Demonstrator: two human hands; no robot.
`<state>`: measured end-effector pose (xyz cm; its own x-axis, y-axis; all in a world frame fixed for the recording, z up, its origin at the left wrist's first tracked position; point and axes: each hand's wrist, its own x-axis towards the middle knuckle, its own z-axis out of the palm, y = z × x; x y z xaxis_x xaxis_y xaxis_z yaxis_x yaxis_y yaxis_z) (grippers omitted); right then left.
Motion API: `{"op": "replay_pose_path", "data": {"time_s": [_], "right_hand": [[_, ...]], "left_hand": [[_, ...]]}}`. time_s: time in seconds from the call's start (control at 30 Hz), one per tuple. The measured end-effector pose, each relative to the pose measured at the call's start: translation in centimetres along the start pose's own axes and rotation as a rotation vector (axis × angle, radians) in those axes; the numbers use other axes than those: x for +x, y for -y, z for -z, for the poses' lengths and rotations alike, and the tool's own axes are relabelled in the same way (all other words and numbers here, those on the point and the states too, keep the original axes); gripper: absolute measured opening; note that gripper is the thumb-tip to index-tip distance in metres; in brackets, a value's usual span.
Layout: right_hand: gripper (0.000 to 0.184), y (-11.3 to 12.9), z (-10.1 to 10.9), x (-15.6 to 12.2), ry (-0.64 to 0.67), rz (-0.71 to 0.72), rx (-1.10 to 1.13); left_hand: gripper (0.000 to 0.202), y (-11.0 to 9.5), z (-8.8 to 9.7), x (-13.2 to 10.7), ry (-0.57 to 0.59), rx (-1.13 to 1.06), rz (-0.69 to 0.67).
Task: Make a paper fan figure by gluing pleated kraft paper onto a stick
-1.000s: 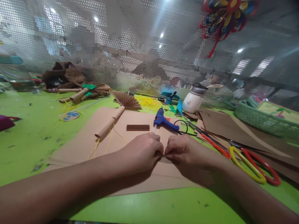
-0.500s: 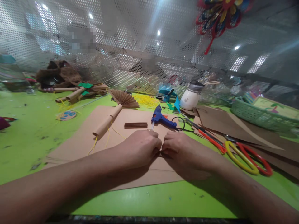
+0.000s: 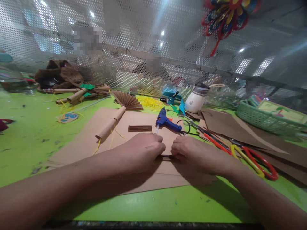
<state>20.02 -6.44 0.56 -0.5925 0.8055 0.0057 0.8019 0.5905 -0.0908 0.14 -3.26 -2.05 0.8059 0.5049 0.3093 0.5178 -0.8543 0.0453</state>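
Observation:
My left hand [image 3: 150, 148] and my right hand [image 3: 183, 148] pinch a narrow strip of folded brown paper [image 3: 167, 156] between them, a short stretch of it showing in the gap. Most of the strip is hidden by my fingers. Under both hands lie large brown paper sheets [image 3: 115, 163]. Just beyond my left hand rests a pleated brown paper piece [image 3: 140, 128]. A blue glue gun [image 3: 163, 119] lies past the gap between my hands. To the left, a paper fan [image 3: 127, 101] spreads above a rolled paper tube [image 3: 109, 126] with yellow strings.
Red-handled scissors [image 3: 217, 143] and scissors with yellow and red handles [image 3: 260, 164] lie at the right beside dark brown paper [image 3: 224, 127]. Behind stand a white bottle [image 3: 195, 99] and a green basket [image 3: 261, 116]. Yellow shredded strands [image 3: 148, 103] lie near the perforated screen [image 3: 134, 64].
My right hand has moved slightly right, away from my left hand. The gap between them is wider, so more of the folded paper strip shows.

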Motion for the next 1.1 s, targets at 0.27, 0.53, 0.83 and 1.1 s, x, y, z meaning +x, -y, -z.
{"op": "replay_pose_path", "data": {"time_s": [0.27, 0.53, 0.83, 1.1], "right_hand": [[0.018, -0.2, 0.1, -0.7, -0.005, -0.025, 0.049], [0.015, -0.5, 0.1, -1.1, -0.013, -0.040, -0.005], [0.015, 0.6, -0.1, -0.5, -0.110, -0.024, -0.103], [0.018, 1.0, -1.3, 0.1, -0.359, 0.063, -0.194]], "left_hand": [[0.009, -0.3, 0.6, -0.2, 0.035, -0.022, -0.024], [0.013, -0.3, 1.3, 0.4, 0.067, -0.116, 0.015], [0.026, 1.1, 3.5, 2.1, 0.062, -0.512, 0.339], [0.033, 1.0, 3.2, 1.9, 0.306, -0.680, 0.297]]}}
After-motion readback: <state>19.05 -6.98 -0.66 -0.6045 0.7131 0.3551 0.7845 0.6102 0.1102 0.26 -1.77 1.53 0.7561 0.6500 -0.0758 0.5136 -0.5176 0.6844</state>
